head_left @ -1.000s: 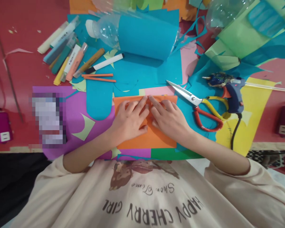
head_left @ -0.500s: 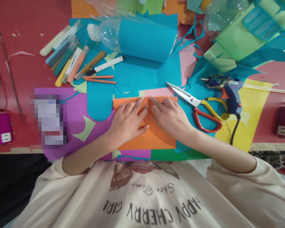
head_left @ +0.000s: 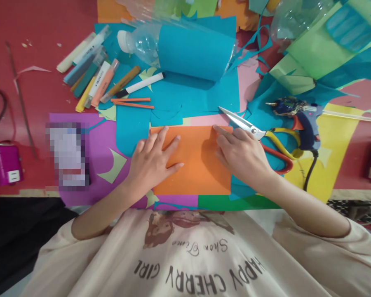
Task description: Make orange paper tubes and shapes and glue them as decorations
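On the orange sheet [head_left: 194,169], near the front edge of the worktop [head_left: 34,66], both hands lie flat and grip nothing. The left hand [head_left: 150,163] rests palm down on the sheet's left edge, with the fingers spread and pointing away from the body. The right hand [head_left: 243,154] presses on the right edge, fingers apart, their tips at the sheet's far right corner. Between the two hands the orange sheet lies smooth and bare.

It sits on a purple sheet [head_left: 92,165], with a green strip [head_left: 231,202] at its near right corner and blue paper [head_left: 132,132] along its far side. A pale crescent [head_left: 113,167] lies on the purple sheet, left of the left hand.

Just beside the right hand lie scissors [head_left: 253,130], blades pointing left, their yellow and red handles partly hidden behind the hand. Beyond them a glue gun [head_left: 301,121] lies beside a yellow sheet [head_left: 336,140], its black cord running toward the body.

Farther off, a clear bottle [head_left: 139,39] wrapped in blue paper lies on its side. Left of it a bunch of markers [head_left: 89,74] lies slantwise, with a white pen [head_left: 142,84] and two orange strips [head_left: 131,102] near.

The worktop is red and strewn with paper scraps, and green paper [head_left: 309,53] is heaped at the far right. A purple box [head_left: 1,165] stands at the left edge, and a thin stick [head_left: 20,99] lies near it.
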A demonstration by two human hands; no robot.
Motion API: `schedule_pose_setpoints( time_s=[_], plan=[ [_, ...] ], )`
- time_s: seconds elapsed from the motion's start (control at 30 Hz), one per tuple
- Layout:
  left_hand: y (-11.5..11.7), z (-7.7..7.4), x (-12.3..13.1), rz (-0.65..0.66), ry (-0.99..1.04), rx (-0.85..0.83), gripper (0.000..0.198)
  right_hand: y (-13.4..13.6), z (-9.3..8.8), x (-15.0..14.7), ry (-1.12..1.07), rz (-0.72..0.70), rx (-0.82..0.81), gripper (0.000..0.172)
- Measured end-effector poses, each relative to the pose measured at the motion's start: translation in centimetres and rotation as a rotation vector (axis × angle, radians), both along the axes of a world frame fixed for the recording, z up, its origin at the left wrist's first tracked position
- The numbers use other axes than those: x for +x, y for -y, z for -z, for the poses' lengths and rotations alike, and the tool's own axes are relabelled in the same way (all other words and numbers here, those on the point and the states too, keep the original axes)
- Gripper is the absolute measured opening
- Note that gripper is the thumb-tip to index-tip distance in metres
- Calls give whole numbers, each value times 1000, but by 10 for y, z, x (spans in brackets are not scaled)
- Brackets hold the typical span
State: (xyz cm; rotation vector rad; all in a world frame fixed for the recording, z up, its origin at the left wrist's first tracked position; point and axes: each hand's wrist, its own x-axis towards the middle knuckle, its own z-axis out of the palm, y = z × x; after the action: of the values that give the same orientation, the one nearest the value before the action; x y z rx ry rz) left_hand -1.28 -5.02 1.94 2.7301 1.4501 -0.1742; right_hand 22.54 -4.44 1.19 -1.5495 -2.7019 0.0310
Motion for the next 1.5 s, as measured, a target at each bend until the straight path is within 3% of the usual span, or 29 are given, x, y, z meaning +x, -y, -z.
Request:
schedule_pose_setpoints(
  time_s=[0.3, 0.73, 0.87, 1.0, 1.17, 1.33, 1.5],
  plan=[
    [2, -8, -9, -130, -53, -151, 58, 6, -4, 21, 69, 16, 106, 24],
    [2, -9, -8, -117, -102, -97, 56, 14, 6, 26, -40, 102, 96, 22],
    [-6, -9, -12, -66, -45, -37, 47, 19, 6, 32, -154, 117, 39, 17],
    [-23, -11, -9, 16, 32, -17, 34, 28, -1, 47, -305, 260, 66, 16],
    [-46, -4, 6, 210, 91, 1, 36, 43, -14, 78, -113, 356, 103, 29],
    [-61, 1, 12, 407, 49, 64, 32, 53, -15, 94, 5, 357, -11, 41],
    [-65, 0, 5, 429, 72, 154, 28, 50, -12, 92, 66, 408, -50, 47]
  ],
)
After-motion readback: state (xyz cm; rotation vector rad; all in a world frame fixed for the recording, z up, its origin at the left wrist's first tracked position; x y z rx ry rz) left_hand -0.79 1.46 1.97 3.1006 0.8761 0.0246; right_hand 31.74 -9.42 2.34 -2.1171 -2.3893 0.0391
